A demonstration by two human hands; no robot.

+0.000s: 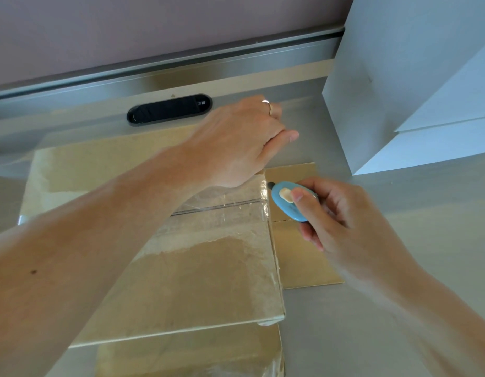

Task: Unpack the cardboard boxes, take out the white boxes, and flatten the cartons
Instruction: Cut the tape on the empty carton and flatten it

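The step in hand looks like cutting the tape on a sealed cardboard box [159, 268] that lies on the grey tabletop [372, 308], on top of another carton [186, 357] and beside a flattened piece of cardboard [298, 254]. The left hand [235, 142] reaches across and presses down at the box's far right corner, fingers curled over the edge; its grip holds nothing apart from the box itself. The right hand [336, 213] has its grip closed around a small blue cutter [287, 200], thumb on the cream slider, the tip just at the right end of the clear tape [222, 208] over the centre seam. The next move likely calls for drawing the blade along that seam while the left hand steadies the box. White boxes [415, 91] stand stacked at the far right. A black oval insert [169, 110] in the tabletop carries a small label, too small to read.
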